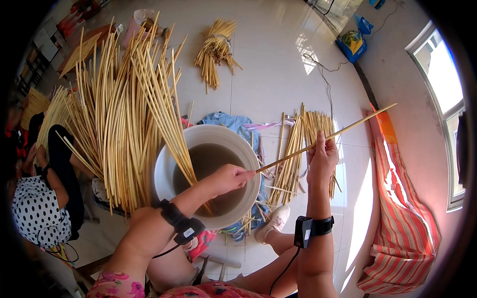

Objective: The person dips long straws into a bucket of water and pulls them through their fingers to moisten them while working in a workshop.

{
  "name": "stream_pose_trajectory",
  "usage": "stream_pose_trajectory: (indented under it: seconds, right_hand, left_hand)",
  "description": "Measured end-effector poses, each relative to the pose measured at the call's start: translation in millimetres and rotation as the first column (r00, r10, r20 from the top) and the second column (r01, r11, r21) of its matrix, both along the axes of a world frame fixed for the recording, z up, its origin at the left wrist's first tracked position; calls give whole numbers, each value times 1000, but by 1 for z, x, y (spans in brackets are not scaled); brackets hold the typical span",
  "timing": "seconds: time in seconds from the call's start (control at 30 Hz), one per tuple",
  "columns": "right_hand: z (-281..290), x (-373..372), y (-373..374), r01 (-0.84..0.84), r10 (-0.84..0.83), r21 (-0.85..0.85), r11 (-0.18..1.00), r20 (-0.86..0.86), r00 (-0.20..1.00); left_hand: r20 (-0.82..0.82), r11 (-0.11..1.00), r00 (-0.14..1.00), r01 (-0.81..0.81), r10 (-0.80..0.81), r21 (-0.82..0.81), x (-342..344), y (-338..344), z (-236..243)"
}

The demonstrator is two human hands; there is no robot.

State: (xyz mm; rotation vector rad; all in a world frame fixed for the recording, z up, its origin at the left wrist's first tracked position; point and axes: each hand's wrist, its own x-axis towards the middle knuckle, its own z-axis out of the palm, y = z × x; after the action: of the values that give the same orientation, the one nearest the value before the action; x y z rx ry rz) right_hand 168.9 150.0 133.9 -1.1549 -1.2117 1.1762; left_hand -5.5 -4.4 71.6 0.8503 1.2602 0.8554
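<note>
Soaking sheaf: a tall fan of pale yellow reeds leans at ten o'clock with its feet in the white round plastic tub of murky water, likely softening.
Loose reeds: a flat bundle of straw-coloured stalks lies on the floor at three o'clock of the tub.
Single stalk: one long thin pale reed spans both hands, slanting toward two o'clock.
Left hand: pinching its lower end over the tub.
Right hand: closed round its middle, steadying it.

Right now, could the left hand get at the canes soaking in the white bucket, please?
Probably yes: the left hand hovers over the white bucket, close to the soaking canes, but it grips the long cane with the right hand.
</note>
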Motion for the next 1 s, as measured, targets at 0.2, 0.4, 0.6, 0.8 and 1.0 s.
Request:
stream_pose_trajectory:
  seconds: [0.2, 0.4, 0.6, 0.8, 1.0]
  right_hand:
    - [1, -6, -7, -12, 12, 33, 999, 4, 1000]
    - [16, 12, 6, 21, -25, -60, 998, -68, 997]
    - [14, 7, -1, -79, 77, -36, 996, -46, 996]
    - [12, -9, -20, -120, 116, 93, 988, 43, 992]
    - [15, 0, -13, -114, 114, 88, 990, 6, 994]
  left_hand:
    - [-237, 999, 971, -30, 26, -13, -1, 0, 9]
    - [187, 973, 981, 10, -54, 230, -4, -6, 24]
    - [163, 991, 987, -20, -2, 130, -3, -3, 8]
    - [-162, 954, 965, -159, 204, 255, 2, 2, -16]
    - [287, 992, 956, -92, 64, 86, -8, 4, -9]
